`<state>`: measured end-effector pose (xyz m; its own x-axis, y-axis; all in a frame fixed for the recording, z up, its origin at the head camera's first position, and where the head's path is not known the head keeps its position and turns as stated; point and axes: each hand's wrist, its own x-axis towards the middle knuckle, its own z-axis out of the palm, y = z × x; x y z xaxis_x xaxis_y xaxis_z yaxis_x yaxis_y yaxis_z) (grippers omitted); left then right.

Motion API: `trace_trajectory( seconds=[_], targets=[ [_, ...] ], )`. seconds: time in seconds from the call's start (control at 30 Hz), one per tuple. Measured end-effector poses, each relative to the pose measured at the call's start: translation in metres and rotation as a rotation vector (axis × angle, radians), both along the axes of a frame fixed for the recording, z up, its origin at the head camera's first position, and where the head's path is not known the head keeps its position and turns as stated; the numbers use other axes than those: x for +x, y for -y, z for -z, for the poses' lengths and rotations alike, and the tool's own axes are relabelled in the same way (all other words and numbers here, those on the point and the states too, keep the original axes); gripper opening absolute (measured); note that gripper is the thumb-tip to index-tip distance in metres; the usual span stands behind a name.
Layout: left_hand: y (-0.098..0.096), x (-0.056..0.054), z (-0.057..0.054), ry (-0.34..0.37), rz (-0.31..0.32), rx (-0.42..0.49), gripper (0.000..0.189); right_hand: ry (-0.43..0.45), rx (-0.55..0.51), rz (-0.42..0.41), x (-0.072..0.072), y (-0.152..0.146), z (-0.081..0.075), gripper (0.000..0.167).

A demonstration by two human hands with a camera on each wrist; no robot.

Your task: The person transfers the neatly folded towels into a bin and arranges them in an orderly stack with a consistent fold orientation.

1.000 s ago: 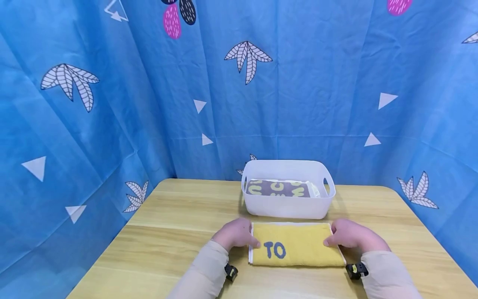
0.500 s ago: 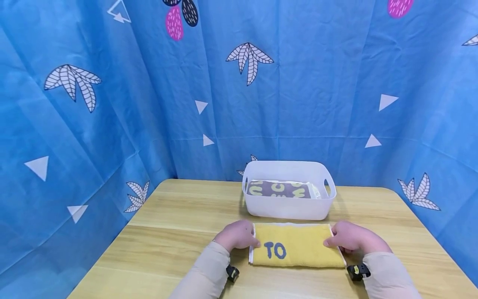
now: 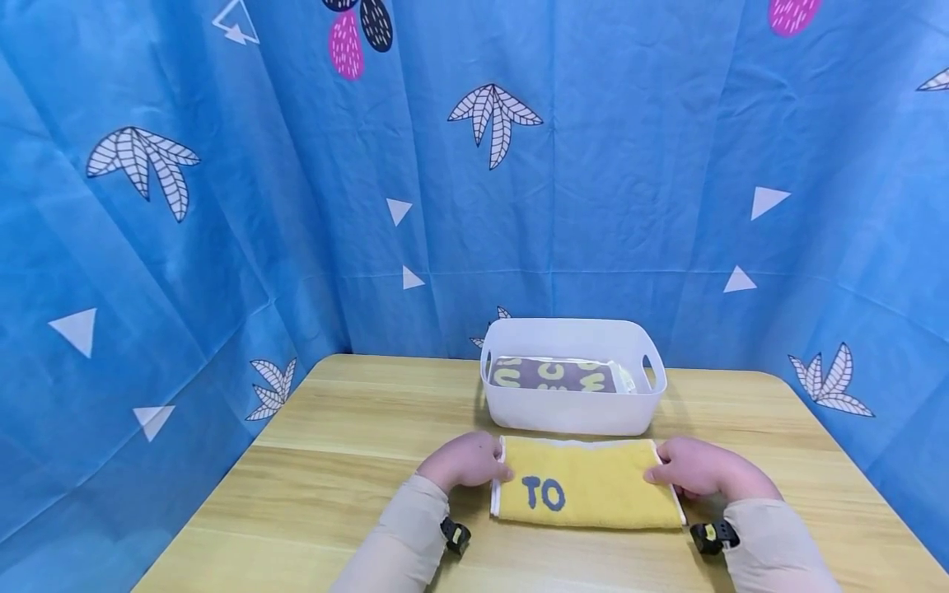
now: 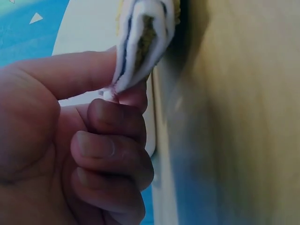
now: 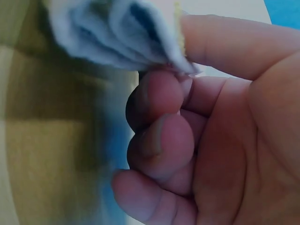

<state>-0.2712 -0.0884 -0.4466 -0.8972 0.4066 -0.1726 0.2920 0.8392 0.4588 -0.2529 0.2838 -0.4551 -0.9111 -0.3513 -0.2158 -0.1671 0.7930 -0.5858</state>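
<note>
A folded yellow towel (image 3: pixel 593 486) with grey letters "TO" and white edges spans the space between both hands, in front of the basket. My left hand (image 3: pixel 469 461) pinches its left end, thumb on top and fingers underneath. At the right end my right hand (image 3: pixel 697 469) pinches it the same way. In the left wrist view the towel's layered end (image 4: pixel 145 42) shows between thumb and curled fingers, close over the tabletop. The right wrist view shows the other layered end (image 5: pixel 112 33) gripped at its far corner.
Just behind the towel stands a white plastic basket (image 3: pixel 571 412) with side handle holes. Inside lies a folded grey cloth (image 3: pixel 552 375) with yellow letters. The wooden table (image 3: pixel 356 461) has rounded back corners, and a blue patterned curtain (image 3: pixel 623 165) hangs around it.
The towel's far edge has risen slightly and moved toward the basket, and the left hand has shifted a little up and left with it. Both hands keep their pinch.
</note>
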Motion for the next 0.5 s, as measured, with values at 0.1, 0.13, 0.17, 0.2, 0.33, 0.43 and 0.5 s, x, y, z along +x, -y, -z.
trace_trajectory(
  seconds=[0.1, 0.13, 0.17, 0.2, 0.33, 0.43, 0.5],
  targets=[
    [0.003, -0.002, -0.002, 0.004, 0.003, 0.037, 0.032, 0.002, -0.023, -0.013, 0.001, -0.001, -0.004, 0.02],
    [0.003, -0.002, -0.003, 0.012, 0.0, 0.052, 0.03, 0.0, -0.037, -0.02, 0.001, -0.001, -0.005, 0.019],
    [0.004, -0.003, -0.004, 0.017, -0.001, 0.068, 0.029, -0.005, -0.053, -0.032, 0.002, -0.002, -0.007, 0.018],
    [0.005, -0.003, -0.006, 0.019, 0.0, 0.082, 0.028, -0.01, -0.067, -0.04, 0.002, -0.002, -0.009, 0.018],
    [0.009, -0.005, -0.012, 0.015, 0.012, 0.126, 0.023, -0.019, -0.13, -0.071, 0.003, -0.004, -0.016, 0.017],
    [0.013, -0.004, -0.018, 0.01, 0.019, 0.143, 0.02, -0.007, -0.169, -0.071, 0.004, -0.004, -0.02, 0.02],
    [0.016, -0.003, -0.022, 0.021, 0.017, 0.169, 0.019, -0.006, -0.184, -0.074, 0.004, -0.004, -0.024, 0.02]
  ],
)
